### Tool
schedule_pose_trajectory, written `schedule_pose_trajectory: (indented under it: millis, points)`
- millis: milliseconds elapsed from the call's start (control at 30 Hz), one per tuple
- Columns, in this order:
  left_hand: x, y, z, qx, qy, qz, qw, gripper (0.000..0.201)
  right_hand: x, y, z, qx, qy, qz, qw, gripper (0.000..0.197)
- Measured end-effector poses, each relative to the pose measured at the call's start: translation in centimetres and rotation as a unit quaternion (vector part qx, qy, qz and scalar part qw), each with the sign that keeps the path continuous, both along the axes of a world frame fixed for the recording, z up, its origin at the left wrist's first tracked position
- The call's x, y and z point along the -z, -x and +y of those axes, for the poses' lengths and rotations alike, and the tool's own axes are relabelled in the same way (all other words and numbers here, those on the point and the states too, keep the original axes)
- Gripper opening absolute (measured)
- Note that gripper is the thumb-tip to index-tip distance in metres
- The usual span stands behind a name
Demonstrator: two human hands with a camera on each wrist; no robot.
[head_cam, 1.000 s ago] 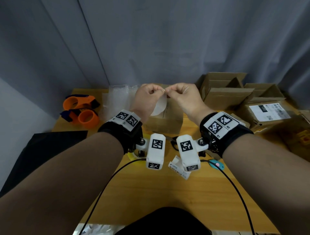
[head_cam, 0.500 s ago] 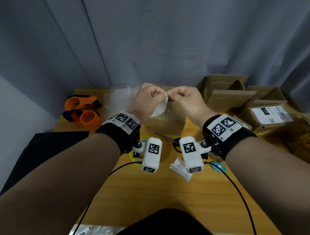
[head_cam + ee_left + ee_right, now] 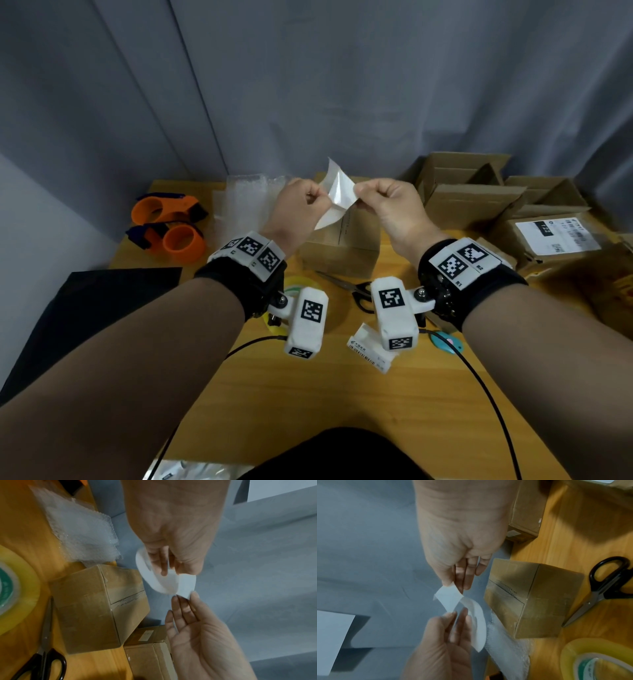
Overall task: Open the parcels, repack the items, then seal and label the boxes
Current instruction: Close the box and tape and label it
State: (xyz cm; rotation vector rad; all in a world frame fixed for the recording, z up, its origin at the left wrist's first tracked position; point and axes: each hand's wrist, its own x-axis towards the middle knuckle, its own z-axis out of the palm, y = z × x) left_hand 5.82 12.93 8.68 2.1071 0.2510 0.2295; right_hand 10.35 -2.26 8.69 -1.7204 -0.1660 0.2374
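1. Printed in white on a black block: "122", on the shipping label [image 3: 556, 232] of the box at 3 o'clock on the worktop [image 3: 335, 394]; smaller print there too small to read.
2. Barcode and red-and-green logo on the label strip [image 3: 368, 351] near 6 o'clock, partly hidden under the wrist camera; writing not legible.
3. Held above the closed cardboard box [image 3: 342, 246] at 12 o'clock: a white label sheet [image 3: 337, 195], splitting into two layers.
4. Left hand [image 3: 298, 214]: grip pinched on the curved lower layer, thumb against fingers.
5. Right hand [image 3: 390, 209]: grip pinched on a corner of the other layer, just beside the left.
6. Between box and wrists: scissors [image 3: 349, 291] and yellow tape roll [image 3: 15, 589].
7. At 10 o'clock: two orange tape dispensers [image 3: 168, 226], bubble wrap [image 3: 246, 195] beside them.
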Motion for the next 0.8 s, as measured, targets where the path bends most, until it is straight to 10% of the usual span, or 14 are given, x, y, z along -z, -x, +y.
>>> schedule_pose_trajectory:
  millis: [233, 333, 800]
  points:
    - [0.1, 0.1, -0.3, 0.0, 0.209, 0.116, 0.971, 0.02, 0.6, 0.4, 0.1, -0.045, 0.036, -0.032, 0.998, 0.016]
    - [0.2, 0.0, -0.7, 0.002, 0.15, 0.104, 0.983, 0.047, 0.5, 0.8, 0.4, -0.073, 0.047, -0.057, 0.995, 0.018]
    - [-0.2, 0.4, -1.2, 0.01, 0.045, 0.026, 0.999, 0.018, -0.7, 1.6, 0.5, -0.062, -0.026, -0.012, 0.998, 0.021]
